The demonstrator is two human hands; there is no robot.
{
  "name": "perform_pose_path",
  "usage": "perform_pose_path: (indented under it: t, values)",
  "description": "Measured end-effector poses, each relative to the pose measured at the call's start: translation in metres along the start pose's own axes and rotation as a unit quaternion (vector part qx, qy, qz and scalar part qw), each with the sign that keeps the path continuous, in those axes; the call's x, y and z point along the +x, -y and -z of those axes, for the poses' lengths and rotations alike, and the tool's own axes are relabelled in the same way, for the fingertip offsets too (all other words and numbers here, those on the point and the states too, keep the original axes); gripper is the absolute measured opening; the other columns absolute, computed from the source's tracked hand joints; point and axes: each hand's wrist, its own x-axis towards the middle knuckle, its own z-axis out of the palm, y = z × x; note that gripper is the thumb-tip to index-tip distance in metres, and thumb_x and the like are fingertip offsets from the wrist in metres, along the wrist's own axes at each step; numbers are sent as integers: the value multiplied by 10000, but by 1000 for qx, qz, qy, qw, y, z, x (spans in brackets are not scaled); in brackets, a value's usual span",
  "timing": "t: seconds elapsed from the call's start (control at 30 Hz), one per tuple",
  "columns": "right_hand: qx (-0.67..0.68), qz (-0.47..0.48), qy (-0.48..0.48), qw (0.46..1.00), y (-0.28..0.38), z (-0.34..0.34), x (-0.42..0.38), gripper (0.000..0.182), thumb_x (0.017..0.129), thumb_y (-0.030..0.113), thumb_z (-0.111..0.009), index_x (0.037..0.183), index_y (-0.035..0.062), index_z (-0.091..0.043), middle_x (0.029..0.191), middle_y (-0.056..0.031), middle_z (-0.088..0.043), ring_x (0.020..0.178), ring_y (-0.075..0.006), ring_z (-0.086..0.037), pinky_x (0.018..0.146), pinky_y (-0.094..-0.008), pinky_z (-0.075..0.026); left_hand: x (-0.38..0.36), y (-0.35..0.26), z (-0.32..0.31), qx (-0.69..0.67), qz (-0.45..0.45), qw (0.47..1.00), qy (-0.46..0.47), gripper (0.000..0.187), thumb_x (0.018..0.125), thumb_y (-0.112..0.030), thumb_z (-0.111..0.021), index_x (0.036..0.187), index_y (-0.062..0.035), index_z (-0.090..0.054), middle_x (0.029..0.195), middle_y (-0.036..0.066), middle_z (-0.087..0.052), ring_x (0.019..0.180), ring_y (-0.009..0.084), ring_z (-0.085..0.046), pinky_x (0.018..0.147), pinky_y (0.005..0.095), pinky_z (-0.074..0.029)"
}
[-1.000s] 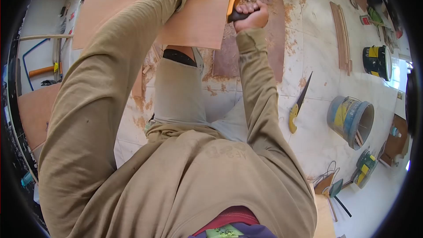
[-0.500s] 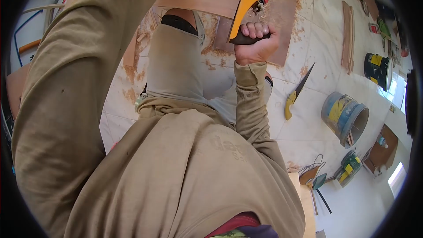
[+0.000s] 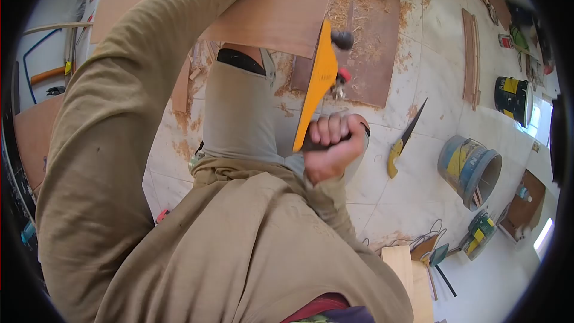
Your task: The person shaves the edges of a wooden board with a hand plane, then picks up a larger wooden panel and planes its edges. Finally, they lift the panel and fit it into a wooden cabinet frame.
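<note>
My right hand [image 3: 335,143] is wrapped around the dark rear handle of a yellow hand plane [image 3: 319,78]. The plane stands on its side, with its front end near the lower right corner of a wooden panel [image 3: 281,21]. Its round black front knob and red adjuster face right, and nothing holds the knob. My left arm reaches over the panel to the top edge of the view. Beyond the cuff, the left hand is cut off by the frame, so its fingers do not show.
Wood shavings [image 3: 342,0] lie around a brown board [image 3: 373,60] on the tiled floor. A yellow-handled handsaw [image 3: 394,158] rests to the right, near a blue bucket [image 3: 457,164]. Wooden strips [image 3: 470,60], a black bucket [image 3: 508,98] and a green bucket [image 3: 478,233] are farther right.
My right hand has drawn the hand plane down toward my body, so its rear part is now past the panel's corner. More of the panel shows at the upper left.
</note>
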Motion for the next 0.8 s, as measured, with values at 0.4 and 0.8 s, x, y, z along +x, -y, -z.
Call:
perform_pose_path:
  t: [0.4, 0.8]
  values:
    - [21, 15, 9, 1000, -11, 7, 39, 347, 873, 319, -555, 637, 158, -358, 524, 9, -310, 447, -152, -321, 467, -348, -318, -4, -10, 5, -39, 8, 999, -1, 558, 835, -421, -537, 1311, -131, -507, 1348, 152, -508, 1313, 343, -433, 1079, 559, -299]
    - [87, 83, 87, 989, 33, -54, 204, 273, 858, 179, -568, 671, 152, -372, 556, 15, -322, 498, -143, -335, 534, -345, -361, -4, -15, 3, -45, 32, 998, 6, 529, 838, -419, -535, 1301, -163, -522, 1372, 139, -500, 1331, 343, -419, 1068, 568, -320]
